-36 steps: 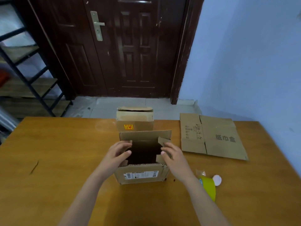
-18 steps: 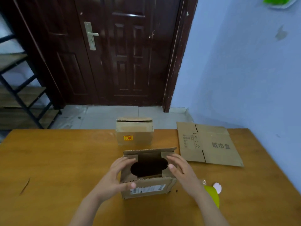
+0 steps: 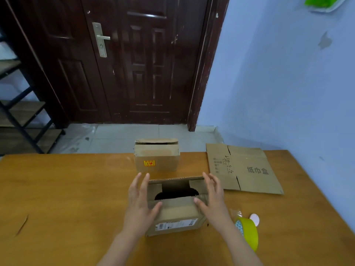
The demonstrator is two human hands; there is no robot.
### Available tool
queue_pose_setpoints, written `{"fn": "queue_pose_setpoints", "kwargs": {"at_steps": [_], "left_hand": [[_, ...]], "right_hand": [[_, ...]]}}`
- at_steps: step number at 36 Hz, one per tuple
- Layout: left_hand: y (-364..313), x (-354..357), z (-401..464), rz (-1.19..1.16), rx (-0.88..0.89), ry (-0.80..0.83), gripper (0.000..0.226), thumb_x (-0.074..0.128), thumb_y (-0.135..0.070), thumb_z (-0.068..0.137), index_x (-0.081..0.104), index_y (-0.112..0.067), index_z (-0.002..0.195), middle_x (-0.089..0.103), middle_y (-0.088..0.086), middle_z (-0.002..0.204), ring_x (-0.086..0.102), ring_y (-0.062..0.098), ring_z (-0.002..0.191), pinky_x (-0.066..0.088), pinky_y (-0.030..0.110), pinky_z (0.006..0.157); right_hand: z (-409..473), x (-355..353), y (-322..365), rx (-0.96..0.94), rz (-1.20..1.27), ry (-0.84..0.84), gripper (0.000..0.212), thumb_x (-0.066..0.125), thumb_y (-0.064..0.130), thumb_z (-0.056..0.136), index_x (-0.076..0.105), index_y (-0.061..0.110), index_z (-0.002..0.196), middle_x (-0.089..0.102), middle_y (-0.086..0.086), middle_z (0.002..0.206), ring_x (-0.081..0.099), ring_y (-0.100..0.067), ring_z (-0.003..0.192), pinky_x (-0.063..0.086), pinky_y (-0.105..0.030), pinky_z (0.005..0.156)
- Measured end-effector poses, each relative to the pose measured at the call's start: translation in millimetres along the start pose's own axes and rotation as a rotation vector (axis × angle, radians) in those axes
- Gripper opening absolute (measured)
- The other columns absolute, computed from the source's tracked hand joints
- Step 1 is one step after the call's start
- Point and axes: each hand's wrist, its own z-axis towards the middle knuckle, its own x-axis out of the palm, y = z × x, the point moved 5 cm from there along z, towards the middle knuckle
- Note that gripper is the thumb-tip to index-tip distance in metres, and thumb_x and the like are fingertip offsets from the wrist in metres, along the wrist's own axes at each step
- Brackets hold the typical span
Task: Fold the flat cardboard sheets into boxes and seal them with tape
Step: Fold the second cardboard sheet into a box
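Evidently, in the head view, the person was closing the top of the near cardboard box (image 3: 175, 212), which stood on the wooden table (image 3: 67, 189) directly before them. The left hand (image 3: 139, 202) lay against the box's left side with its fingers straight and spread, the thumb pressing on the near flap; the right hand (image 3: 213, 198) mirrored it on the right side, fingers likewise extended and holding nothing. Placed so, the hands probably steadied the walls while the thumbs pushed the flap down over the dark opening, which was not yet covered. Behind stood a second box (image 3: 157, 156), its top loosely shut, perhaps set aside. A flat cardboard sheet (image 3: 244, 169) lay to the right, unfolded. The yellow-green tape roll (image 3: 248, 233) waited near the right forearm, presumably kept within reach for sealing.
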Motion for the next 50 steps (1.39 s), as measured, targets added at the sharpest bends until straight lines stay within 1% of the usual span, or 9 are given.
{"fn": "queue_pose_setpoints", "kwargs": {"at_steps": [4,7,13,17,33,38,42,47,50], "left_hand": [[-1,13,-1,0.055,0.118,0.136,0.039,0.043,-0.039,0.094,0.047,-0.037,0.133,0.011,-0.015,0.152,0.003,0.007,0.141,0.032,0.043,0.111],[2,19,-5,0.094,0.129,0.088,0.057,0.021,-0.053,0.087,0.058,-0.032,0.125,0.026,-0.012,0.149,0.007,0.006,0.139,0.017,0.037,0.114],[1,21,-10,0.103,0.102,0.108,0.061,0.017,-0.059,0.086,0.052,-0.033,0.129,0.013,-0.016,0.151,-0.003,0.004,0.140,0.011,0.030,0.111],[2,24,-11,0.007,0.056,0.121,0.032,0.044,-0.043,0.096,0.054,-0.034,0.124,0.005,-0.014,0.154,-0.004,0.004,0.140,0.019,0.037,0.112],[-1,21,-13,-0.333,-0.189,0.029,0.022,0.061,-0.022,0.089,0.062,-0.042,0.099,-0.002,-0.005,0.159,0.001,0.014,0.144,0.018,0.044,0.114],[4,23,-17,-0.547,-0.368,-0.015,0.027,0.064,-0.026,0.087,0.056,-0.038,0.110,0.028,-0.004,0.152,0.030,0.019,0.137,0.037,0.044,0.106],[-2,26,-20,-0.702,-0.470,-0.044,0.054,0.062,-0.026,0.088,0.033,-0.029,0.133,0.043,-0.007,0.132,0.048,0.017,0.114,0.047,0.026,0.078],[-5,28,-23,-0.691,-0.459,-0.033,0.053,0.044,-0.050,0.088,0.030,-0.041,0.138,0.031,-0.011,0.142,0.036,0.021,0.129,0.038,0.048,0.105],[-7,27,-25,-0.665,-0.451,-0.082,0.062,0.033,-0.069,0.086,0.030,-0.036,0.138,0.028,-0.012,0.140,0.029,0.020,0.133,0.028,0.048,0.111]], "right_hand": [[-2,5,-10,0.002,0.026,0.004,0.038,0.061,0.031,0.088,0.045,0.031,0.122,0.013,0.013,0.148,0.019,-0.010,0.137,0.030,-0.030,0.111],[-10,10,-16,0.007,0.064,0.044,0.034,0.053,0.035,0.093,0.043,0.032,0.125,0.020,0.013,0.146,0.023,-0.003,0.132,0.033,-0.025,0.106],[-21,14,-21,0.061,0.186,0.073,0.036,0.043,0.043,0.096,0.033,0.046,0.131,0.026,0.014,0.144,0.031,-0.001,0.127,0.032,-0.018,0.097],[-22,15,-20,0.075,0.243,0.104,0.035,0.040,0.043,0.097,0.034,0.046,0.131,0.032,0.013,0.140,0.034,-0.001,0.125,0.030,-0.014,0.094],[-11,8,-33,0.376,0.508,0.093,0.067,0.046,0.050,0.091,0.021,0.026,0.148,0.035,0.000,0.148,0.040,-0.019,0.131,0.040,-0.040,0.106],[2,3,-25,0.513,0.599,0.160,0.063,0.032,0.058,0.094,0.030,0.023,0.146,0.032,0.002,0.151,0.029,-0.020,0.139,0.026,-0.039,0.111],[7,0,-12,0.600,0.605,0.262,0.065,0.018,0.059,0.095,0.027,0.021,0.147,0.028,-0.002,0.153,0.025,-0.025,0.141,0.023,-0.041,0.113],[2,-3,-12,0.523,0.560,0.161,0.059,0.023,0.051,0.098,0.034,0.016,0.144,0.040,-0.004,0.146,0.036,-0.023,0.135,0.033,-0.035,0.106],[-7,-8,-16,0.446,0.612,0.060,0.049,0.030,0.047,0.098,0.044,0.019,0.136,0.054,0.007,0.121,0.049,-0.011,0.109,0.041,-0.020,0.082]]}}
